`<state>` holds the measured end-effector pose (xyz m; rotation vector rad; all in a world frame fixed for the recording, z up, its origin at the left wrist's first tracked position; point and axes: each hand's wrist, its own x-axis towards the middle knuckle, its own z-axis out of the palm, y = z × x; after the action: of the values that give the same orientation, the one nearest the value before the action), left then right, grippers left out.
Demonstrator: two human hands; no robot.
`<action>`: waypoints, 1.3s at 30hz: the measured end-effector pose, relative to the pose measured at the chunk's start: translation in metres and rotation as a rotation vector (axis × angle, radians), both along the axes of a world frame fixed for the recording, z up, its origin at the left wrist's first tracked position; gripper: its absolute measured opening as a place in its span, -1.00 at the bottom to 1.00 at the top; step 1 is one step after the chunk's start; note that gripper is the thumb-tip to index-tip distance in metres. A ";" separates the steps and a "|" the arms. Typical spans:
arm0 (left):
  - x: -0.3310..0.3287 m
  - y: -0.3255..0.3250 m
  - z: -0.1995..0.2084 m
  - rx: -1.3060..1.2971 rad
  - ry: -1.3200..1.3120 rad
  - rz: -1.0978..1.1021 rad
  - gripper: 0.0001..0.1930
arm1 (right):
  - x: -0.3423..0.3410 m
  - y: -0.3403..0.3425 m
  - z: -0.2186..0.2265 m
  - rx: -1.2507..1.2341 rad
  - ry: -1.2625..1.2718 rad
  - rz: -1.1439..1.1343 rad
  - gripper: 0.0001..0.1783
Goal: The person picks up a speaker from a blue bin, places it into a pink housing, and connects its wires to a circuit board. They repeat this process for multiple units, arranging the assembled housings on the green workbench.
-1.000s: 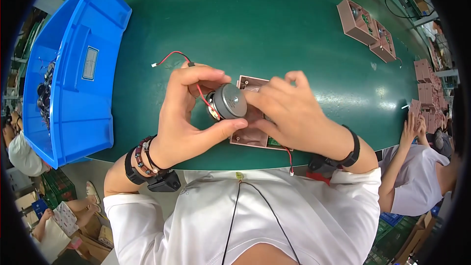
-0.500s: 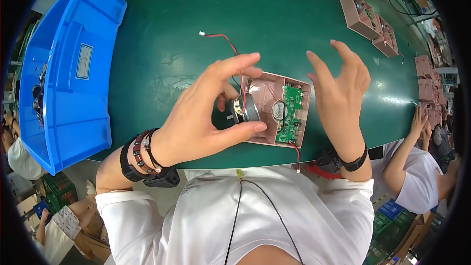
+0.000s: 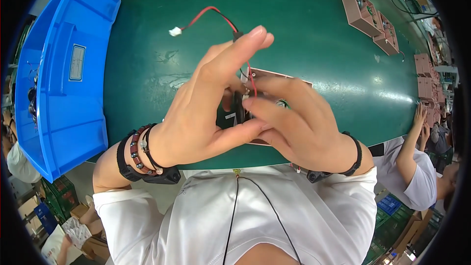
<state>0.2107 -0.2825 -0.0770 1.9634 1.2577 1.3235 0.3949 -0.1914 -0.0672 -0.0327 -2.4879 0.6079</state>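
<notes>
Both my hands meet over a small round speaker [image 3: 240, 111], which they largely hide. Closed around its left side is my left hand [image 3: 194, 108], thumb below and fingers above. My right hand [image 3: 306, 122] reaches in from the right, its bent fingers on the speaker and its thumb beside the left thumb. A red-and-black wire [image 3: 211, 8] rises from the speaker past my left fingers and ends in a white connector [image 3: 175, 31]. Beneath my hands lies an open pink plastic housing [image 3: 284, 73]. Only a sliver of its green circuit board [image 3: 283, 103] shows between my right fingers.
A big blue bin [image 3: 86, 103] with dark parts inside stands at the left. Two open pink housings [image 3: 358, 14] sit at the far right of the green table [image 3: 162, 24]. Farther along the right edge are several more pink housings [image 3: 424, 86], with another person's hands [image 3: 420, 120] beside them.
My right hand has come left from beside the housing onto the speaker and now covers most of the circuit board. The wire's connector end has swung left and up.
</notes>
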 end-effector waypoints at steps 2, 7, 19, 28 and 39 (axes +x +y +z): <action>0.000 0.004 0.003 0.087 0.007 0.011 0.04 | 0.002 0.001 0.000 -0.093 0.002 -0.003 -0.33; 0.006 0.012 -0.003 0.156 -0.076 -0.041 0.06 | 0.014 0.012 0.007 -0.232 -0.028 -0.010 -0.26; 0.008 -0.014 0.003 0.105 0.647 -0.080 -0.70 | 0.031 0.044 -0.008 -0.324 0.012 -0.233 -0.41; 0.000 -0.026 -0.016 0.204 0.572 -0.110 -0.67 | 0.010 0.012 -0.010 -0.047 -0.195 -0.255 -0.47; -0.004 -0.023 -0.030 -0.037 0.284 0.009 -0.52 | 0.002 -0.007 -0.017 -0.059 -0.203 -0.436 -0.57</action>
<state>0.2063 -0.3053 -0.1068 2.1784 1.4080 1.0425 0.3972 -0.1983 -0.0839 -0.6699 -2.5356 0.5085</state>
